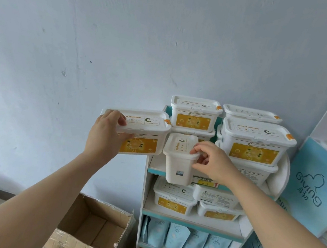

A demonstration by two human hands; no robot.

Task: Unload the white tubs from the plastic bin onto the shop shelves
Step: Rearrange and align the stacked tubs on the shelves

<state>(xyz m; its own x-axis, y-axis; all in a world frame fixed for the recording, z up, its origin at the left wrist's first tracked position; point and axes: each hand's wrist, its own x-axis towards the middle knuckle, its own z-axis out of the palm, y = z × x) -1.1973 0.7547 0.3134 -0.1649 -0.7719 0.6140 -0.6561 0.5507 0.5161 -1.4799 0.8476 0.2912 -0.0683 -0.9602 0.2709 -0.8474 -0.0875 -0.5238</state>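
My left hand [107, 132] grips a white tub with a yellow label [143, 133] by its left end, holding it in the air just left of the shelf unit [144, 183]. My right hand [212, 160] pinches the lid rim of a second white tub [179, 158], turned end-on at the front of the top shelf. Several more white tubs are stacked on the top shelf [255, 143] and on the shelf below [172, 199]. The plastic bin is not in view.
An open cardboard box [92, 228] stands on the floor at the lower left of the shelves. Light blue pouches [185, 242] fill a lower shelf. A blue printed sign panel [313, 187] leans at the right. A pale wall lies behind.
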